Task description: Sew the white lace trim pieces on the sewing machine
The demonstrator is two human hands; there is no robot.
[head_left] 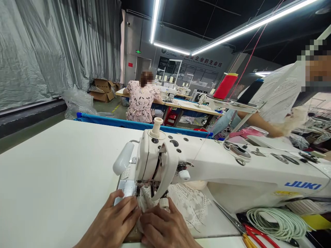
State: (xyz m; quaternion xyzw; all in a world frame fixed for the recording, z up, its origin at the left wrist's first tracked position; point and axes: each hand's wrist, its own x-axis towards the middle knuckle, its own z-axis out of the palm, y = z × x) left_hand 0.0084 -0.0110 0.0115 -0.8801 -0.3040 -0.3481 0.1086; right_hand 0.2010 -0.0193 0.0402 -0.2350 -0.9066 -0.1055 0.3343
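White lace fabric (190, 203) lies under the head of a white sewing machine (232, 165) and spreads to the right of the needle area. At the left of the needle, my left hand (116, 218) has its fingers bent and closed at the fabric's edge. My right hand (165, 227) is curled just in front of the presser foot, gripping a fold of the same lace close to my left fingertips. The fingertips of both hands are partly hidden, and the needle sits behind the machine head's parts.
Scissors (230, 217) and a coil of pale green cord (278, 224) lie on the right. Red (225, 86) and black (250, 92) thread cones stand behind the machine. White tabletop (59, 182) extends left. A seated person (143, 98) works ahead; another person's arm (261, 122) shows at right.
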